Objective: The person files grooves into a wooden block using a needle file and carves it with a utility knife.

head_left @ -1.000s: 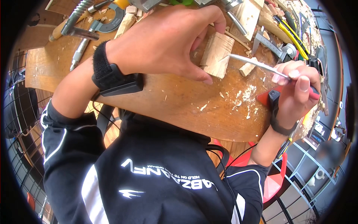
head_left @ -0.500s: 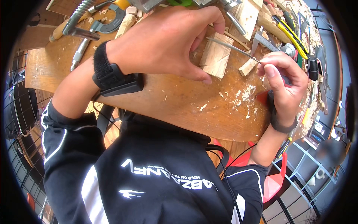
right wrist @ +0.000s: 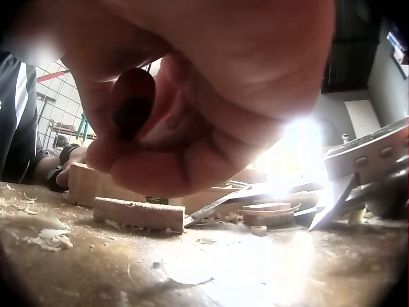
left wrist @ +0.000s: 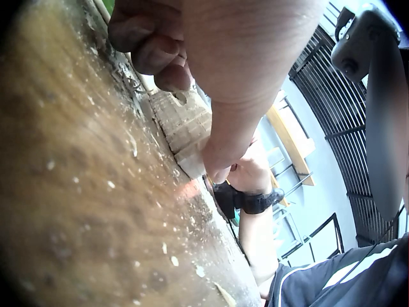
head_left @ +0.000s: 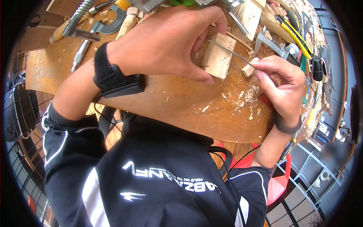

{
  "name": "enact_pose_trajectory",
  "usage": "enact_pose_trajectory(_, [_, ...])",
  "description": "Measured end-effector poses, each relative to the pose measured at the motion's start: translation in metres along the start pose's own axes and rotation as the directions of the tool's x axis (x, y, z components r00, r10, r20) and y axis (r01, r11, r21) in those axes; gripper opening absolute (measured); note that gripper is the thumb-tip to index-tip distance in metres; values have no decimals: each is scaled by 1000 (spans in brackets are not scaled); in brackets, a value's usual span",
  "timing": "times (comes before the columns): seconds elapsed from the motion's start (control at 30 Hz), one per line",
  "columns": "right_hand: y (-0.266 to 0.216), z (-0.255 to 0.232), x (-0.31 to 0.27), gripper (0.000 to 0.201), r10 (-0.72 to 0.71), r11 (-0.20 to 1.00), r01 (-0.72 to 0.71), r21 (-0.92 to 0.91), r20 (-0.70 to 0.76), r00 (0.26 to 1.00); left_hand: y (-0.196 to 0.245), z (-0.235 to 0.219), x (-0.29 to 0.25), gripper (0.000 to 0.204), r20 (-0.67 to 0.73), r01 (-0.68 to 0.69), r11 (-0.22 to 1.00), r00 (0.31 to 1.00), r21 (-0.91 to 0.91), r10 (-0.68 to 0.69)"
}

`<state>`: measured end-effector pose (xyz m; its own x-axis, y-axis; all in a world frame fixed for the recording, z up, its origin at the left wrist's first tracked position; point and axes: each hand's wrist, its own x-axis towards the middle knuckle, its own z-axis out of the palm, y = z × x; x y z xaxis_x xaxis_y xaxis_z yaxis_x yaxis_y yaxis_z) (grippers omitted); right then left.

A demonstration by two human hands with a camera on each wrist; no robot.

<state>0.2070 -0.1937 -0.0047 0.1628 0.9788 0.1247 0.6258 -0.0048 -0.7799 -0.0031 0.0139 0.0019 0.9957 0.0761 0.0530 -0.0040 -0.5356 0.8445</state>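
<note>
In the head view a pale wooden block point(head_left: 218, 60) lies on the wooden table. My left hand point(head_left: 162, 43) holds it between the thumb at its near end and the fingers at its far end; the left wrist view shows the same wooden block point(left wrist: 182, 121) between thumb and curled fingers. My right hand point(head_left: 281, 85) pinches a slim metal file point(head_left: 236, 54), which slants across the block's upper face. Its dark red and black handle point(right wrist: 133, 102) shows inside the palm in the right wrist view. A small wood offcut point(head_left: 247, 70) lies right by the right fingertips.
Vernier calipers point(head_left: 270, 45) and yellow-handled pliers point(head_left: 297, 38) lie beyond the right hand. A micrometer point(head_left: 113, 24) sits at the far left. Metal vise parts point(head_left: 149, 4) stand at the back. Wood shavings point(head_left: 251, 94) litter the table near its front edge point(head_left: 211, 134).
My right hand has moved left, carrying the file from the block's right edge to lie across its upper face. The left hand and the block have stayed put.
</note>
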Motion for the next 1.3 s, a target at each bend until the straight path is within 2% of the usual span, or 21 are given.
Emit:
enact_pose_trajectory(0.13, [0, -1, -3, 20, 77, 997, -77, 9, 15, 997, -5, 5, -1, 69, -15, 0, 1000, 1000, 6, 0])
enact_pose_trajectory(0.2, [3, 0, -6, 19, 101, 989, -93, 114, -68, 993, -5, 2, -2, 69, -10, -31, 999, 999, 6, 31])
enact_pose_trajectory(0.27, [3, 1, -5, 19, 98, 991, -92, 100, -61, 993, -2, -1, -1, 69, -3, -61, 998, 998, 7, 61])
enact_pose_trajectory(0.33, [3, 2, -4, 19, 100, 992, -95, 88, -53, 994, 0, -2, 0, 69, 40, -6, 1000, 999, 24, 5])
enact_pose_trajectory(0.4, [1, 3, 0, 19, 40, 999, -40, -31, 1, 999, -2, 0, 0, 70, 27, -14, 1000, 1000, 22, 14])
enact_pose_trajectory(0.43, [2, 2, -1, 19, 39, 999, -39, -31, -1, 999, -2, 0, 0, 70, 12, -25, 999, 1000, 23, 24])
enact_pose_trajectory(0.5, [4, 0, -6, 18, 98, 987, -88, 136, -68, 993, -1, -1, 0, 69, 18, -12, 1000, 1000, 24, 12])
enact_pose_trajectory(0.53, [7, 0, -7, 18, 100, 987, -90, 137, -67, 993, 0, -1, 0, 69, 22, 1, 1000, 1000, 25, -2])
enact_pose_trajectory(0.6, [11, 0, -5, 18, 9, 993, 3, 122, -100, 995, 0, 1, 0, 69, 18, 3, 1000, 1000, 13, -3])
enact_pose_trajectory(0.73, [-1, 2, -2, 19, 29, 998, -28, 48, -30, 999, -2, 0, 0, 69, 26, -15, 1000, 1000, -3, 15])
enact_pose_trajectory(0.8, [7, -3, -7, 20, 63, 992, -57, 115, -51, 997, -1, 1, 0, 69, 23, -6, 1000, 1000, -8, 6])
enact_pose_trajectory(0.9, [14, -5, -4, 20, -43, 995, 49, 86, -69, 997, -6, 4, 1, 69, 8, 12, 1000, 1000, 9, -12])
enact_pose_trajectory(1.0, [2, -1, -2, 21, 34, 999, -34, 4, -17, 999, -2, 3, 1, 69, 14, 26, 1000, 1000, -3, -26])
enact_pose_trajectory(1.1, [7, -5, -4, 24, 18, 999, -16, 50, -35, 999, -1, 1, 1, 69, 19, 12, 1000, 1000, -11, -12])
enact_pose_trajectory(1.17, [8, -11, -6, 25, 22, 1000, -22, 17, -30, 999, -2, 1, 1, 69, 17, -6, 1000, 1000, -4, 6])
enact_pose_trajectory(1.23, [7, -8, -5, 27, 30, 999, -30, -13, -22, 999, -4, 5, 0, 68, -3, 42, 999, 999, 5, -42])
enact_pose_trajectory(1.3, [2, 1, -1, 28, 4, 1000, -3, 23, -35, 999, 0, 2, 0, 68, 3, 32, 999, 999, -5, -32])
